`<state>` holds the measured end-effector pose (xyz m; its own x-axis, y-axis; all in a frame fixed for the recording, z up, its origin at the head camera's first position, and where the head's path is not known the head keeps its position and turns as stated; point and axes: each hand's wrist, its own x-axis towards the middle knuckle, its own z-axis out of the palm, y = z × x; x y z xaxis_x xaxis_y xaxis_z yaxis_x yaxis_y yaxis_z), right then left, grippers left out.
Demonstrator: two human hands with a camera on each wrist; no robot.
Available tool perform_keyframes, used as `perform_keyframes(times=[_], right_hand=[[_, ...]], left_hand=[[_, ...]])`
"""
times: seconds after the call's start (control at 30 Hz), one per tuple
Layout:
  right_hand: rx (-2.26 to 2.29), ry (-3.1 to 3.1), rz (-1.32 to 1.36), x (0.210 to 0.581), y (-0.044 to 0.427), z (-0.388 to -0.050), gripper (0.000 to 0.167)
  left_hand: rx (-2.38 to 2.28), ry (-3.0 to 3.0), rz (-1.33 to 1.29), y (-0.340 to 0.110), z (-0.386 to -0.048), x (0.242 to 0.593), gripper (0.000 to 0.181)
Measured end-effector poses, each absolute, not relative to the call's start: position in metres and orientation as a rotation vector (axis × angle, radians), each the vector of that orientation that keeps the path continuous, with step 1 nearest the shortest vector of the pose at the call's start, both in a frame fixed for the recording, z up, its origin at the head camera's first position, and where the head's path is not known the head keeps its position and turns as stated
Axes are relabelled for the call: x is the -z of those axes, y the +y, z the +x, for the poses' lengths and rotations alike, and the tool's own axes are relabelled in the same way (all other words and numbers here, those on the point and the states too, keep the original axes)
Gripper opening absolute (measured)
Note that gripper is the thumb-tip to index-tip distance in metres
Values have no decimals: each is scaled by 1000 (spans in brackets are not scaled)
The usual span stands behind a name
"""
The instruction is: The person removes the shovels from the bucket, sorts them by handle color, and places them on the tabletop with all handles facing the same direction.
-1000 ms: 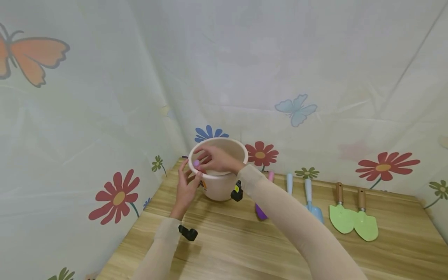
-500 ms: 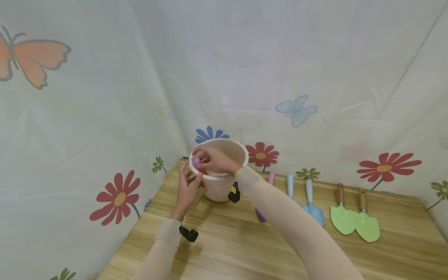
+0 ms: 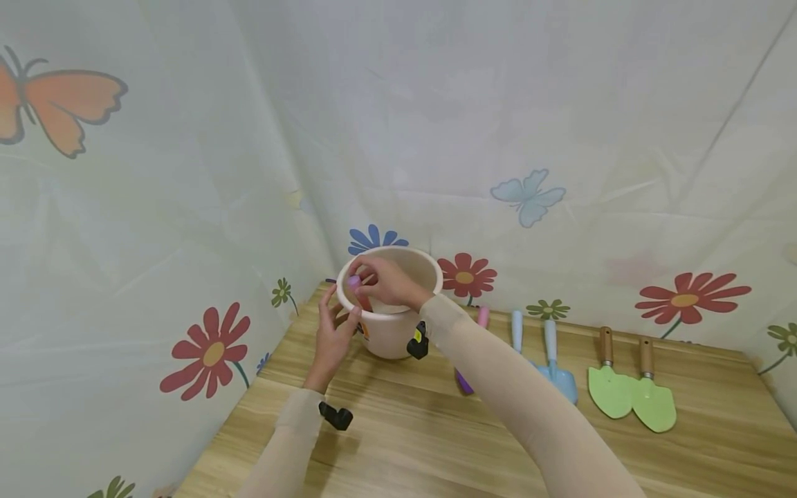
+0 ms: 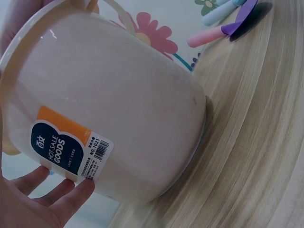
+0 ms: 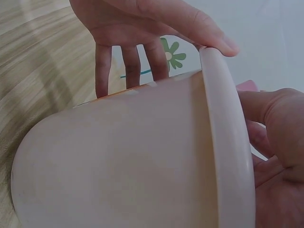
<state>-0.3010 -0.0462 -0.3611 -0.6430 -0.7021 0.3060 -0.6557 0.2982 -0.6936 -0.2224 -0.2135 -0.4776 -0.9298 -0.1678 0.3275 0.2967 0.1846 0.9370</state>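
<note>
A cream bucket (image 3: 392, 335) with a printed label (image 4: 71, 145) stands upright at the table's left back corner. My left hand (image 3: 333, 335) steadies its left side, thumb on the rim and fingers along the outer wall. My right hand (image 3: 389, 283) reaches in over the rim. Its thumb and fingers pinch a pink handle (image 3: 354, 281), which stands just inside the left wall. The handle's lower part looks reddish. Whatever is at its lower end is hidden inside the bucket, so its kind cannot be told.
Right of the bucket lies a tool with a pink handle (image 3: 483, 316) and purple blade, partly behind my right sleeve. Two blue-handled tools (image 3: 551, 340) and two green trowels (image 3: 652, 404) lie farther right. A printed curtain (image 3: 398, 138) borders the wooden table (image 3: 398, 429).
The pink handle has shifted slightly right and up inside the bucket, and more of it shows. My right fingers have moved slightly with it. The left hand keeps its place on the bucket.
</note>
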Motion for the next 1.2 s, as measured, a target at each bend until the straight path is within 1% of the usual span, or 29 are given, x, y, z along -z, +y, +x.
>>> perform_keyframes(times=[0.2, 0.3, 0.4, 0.57, 0.9, 1.2], right_hand=[[1290, 2526, -1260, 360, -44, -302, 30], [1297, 2556, -1225, 359, -41, -303, 29], [1338, 2557, -1178, 359, -37, -305, 28], [1445, 2522, -1094, 352, -28, -304, 31], [1525, 2606, -1014, 341, -18, -310, 28], [1623, 2616, -1036, 333, -5, -314, 29]], left_hand=[[1825, -2121, -126, -215, -222, 477, 73], [1842, -2145, -123, -213, -217, 467, 75], [1858, -2162, -115, -212, -216, 464, 76], [1834, -2137, -117, -214, -221, 476, 75], [1787, -2116, -130, -214, -223, 479, 73], [1837, -2121, -126, -215, -224, 477, 75]])
